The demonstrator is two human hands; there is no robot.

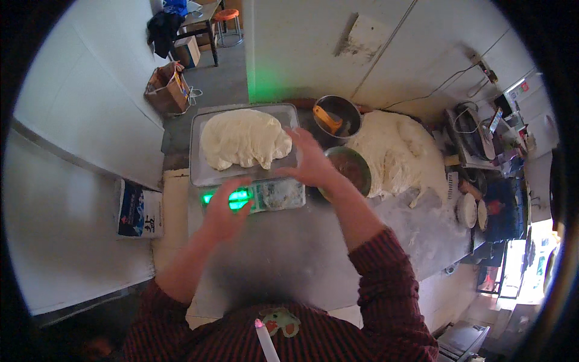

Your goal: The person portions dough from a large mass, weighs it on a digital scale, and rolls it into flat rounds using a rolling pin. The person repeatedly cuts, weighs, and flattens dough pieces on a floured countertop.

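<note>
A large lump of pale dough (242, 138) lies on a metal tray (195, 174) that rests on a digital scale (276, 195) with a glowing green display. My left hand (228, 210) is over the display, fingers apart, nothing in it. My right hand (312, 160) is spread at the tray's right edge, beside the dough, and holds nothing. Right of it stand a bowl (355, 169), partly behind my forearm, and a dark metal pot (337, 115) with an orange-handled tool (326, 120) inside. A much bigger mass of dough (398, 154) covers the worktop farther right.
The steel worktop (280, 253) runs against a wall at the back. Round containers (466, 210) and a cluttered rack (475, 135) stand at the right. A brown paper bag (167, 90) and an orange stool (227, 16) are on the floor at the back left.
</note>
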